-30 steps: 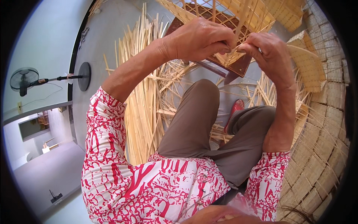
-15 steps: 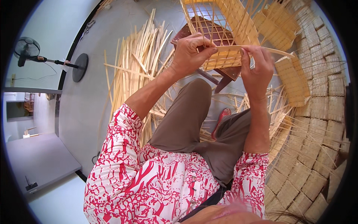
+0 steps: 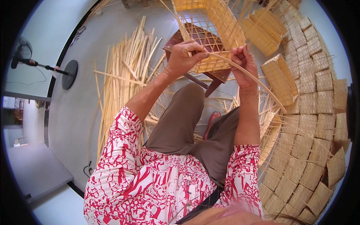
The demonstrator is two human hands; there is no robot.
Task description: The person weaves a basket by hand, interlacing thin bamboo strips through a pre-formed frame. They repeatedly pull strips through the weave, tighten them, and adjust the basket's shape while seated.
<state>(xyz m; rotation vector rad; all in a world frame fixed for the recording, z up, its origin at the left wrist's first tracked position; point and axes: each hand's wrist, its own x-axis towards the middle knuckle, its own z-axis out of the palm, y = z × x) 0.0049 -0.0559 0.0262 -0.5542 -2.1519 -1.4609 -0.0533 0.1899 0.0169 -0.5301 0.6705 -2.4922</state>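
Observation:
A half-woven bamboo basket (image 3: 227, 20) with a lattice bottom rests on a dark red stool (image 3: 173, 40) ahead of me. My left hand (image 3: 186, 57) is closed at the basket's near rim, pinching a long flat bamboo strip (image 3: 258, 81) between thumb and forefinger. From there the strip bows down to the right, passing in front of my right palm, its far end loose. My right hand (image 3: 245, 67) is beside the basket's near right corner, fingers curled and tips pressed together. What those fingertips hold, if anything, is too small to make out.
Loose bamboo strips (image 3: 120, 80) lie heaped on the floor to the left. Woven bamboo pieces (image 3: 280, 78) stand right of the stool, before many stacked woven blocks (image 3: 324, 101). A black standing fan (image 3: 69, 75) is at far left.
My right hand has come off the strip and turned, its fingertips now above it. The strip's right end has swung down toward me. My left hand keeps its pinch.

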